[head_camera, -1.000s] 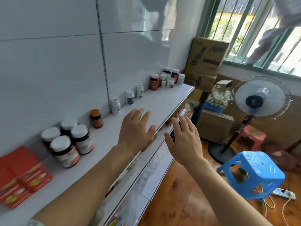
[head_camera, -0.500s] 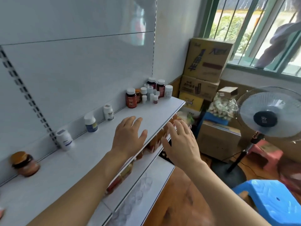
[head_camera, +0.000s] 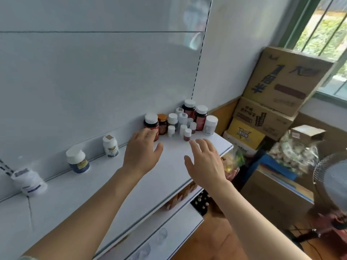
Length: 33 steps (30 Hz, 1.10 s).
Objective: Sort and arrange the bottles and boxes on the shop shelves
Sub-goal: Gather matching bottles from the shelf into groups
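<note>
— Where are the bottles?
— Clustered (head_camera: 181, 121) at the far end of the top shelf (head_camera: 169, 166), against its back wall.
— And the hands?
— Left hand (head_camera: 141, 152) and right hand (head_camera: 205, 163) hover over that shelf, fingers spread wide, holding nothing.

Both hands are further along the shelf (head_camera: 169, 166) than a second ago, now up at its far end. The left hand (head_camera: 141, 152), fingers straight, reaches the cluster of bottles (head_camera: 180, 122), its fingertips in front of the dark bottle (head_camera: 151, 124) at the cluster's near side. The right hand (head_camera: 205, 163), earlier off the front edge, now hovers over the shelf top, fingers spread.
</note>
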Each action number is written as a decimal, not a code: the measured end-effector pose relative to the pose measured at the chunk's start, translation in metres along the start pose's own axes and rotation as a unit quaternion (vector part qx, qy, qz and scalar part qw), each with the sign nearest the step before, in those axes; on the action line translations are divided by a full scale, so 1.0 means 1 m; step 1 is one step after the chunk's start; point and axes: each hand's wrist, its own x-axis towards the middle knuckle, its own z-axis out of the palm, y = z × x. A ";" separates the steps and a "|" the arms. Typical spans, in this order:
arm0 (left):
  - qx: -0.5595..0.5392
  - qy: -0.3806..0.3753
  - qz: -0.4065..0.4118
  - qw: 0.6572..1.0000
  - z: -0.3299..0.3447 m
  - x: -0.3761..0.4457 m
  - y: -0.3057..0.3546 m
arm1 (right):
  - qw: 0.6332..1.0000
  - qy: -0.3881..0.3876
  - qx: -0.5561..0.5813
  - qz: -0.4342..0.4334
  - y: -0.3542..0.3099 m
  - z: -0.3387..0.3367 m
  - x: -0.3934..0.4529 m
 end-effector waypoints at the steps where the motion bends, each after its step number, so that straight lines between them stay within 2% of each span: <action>1: -0.006 -0.002 -0.002 1.000 0.009 0.011 0.001 | 1.000 -0.005 0.003 -0.003 0.008 0.006 0.013; 7: -0.026 -0.043 -0.038 0.998 0.050 0.061 0.012 | 0.999 -0.014 0.013 -0.030 0.050 0.029 0.079; 15: 0.009 -0.117 -0.088 0.989 0.100 0.101 0.016 | 0.993 -0.062 0.037 -0.092 0.085 0.064 0.142; 20: 0.077 -0.112 -0.125 0.983 0.126 0.115 0.024 | 0.979 -0.089 0.075 -0.169 0.106 0.083 0.167; 25: 0.118 -0.097 -0.139 0.978 0.143 0.124 0.033 | 0.965 -0.055 0.126 -0.222 0.116 0.100 0.179; 29: 0.098 -0.059 -0.157 0.981 0.146 0.123 0.032 | 0.950 -0.035 0.186 -0.247 0.119 0.109 0.184; 33: -0.040 -0.053 -0.210 0.976 0.134 0.112 0.026 | 0.934 -0.033 0.241 -0.263 0.125 0.106 0.187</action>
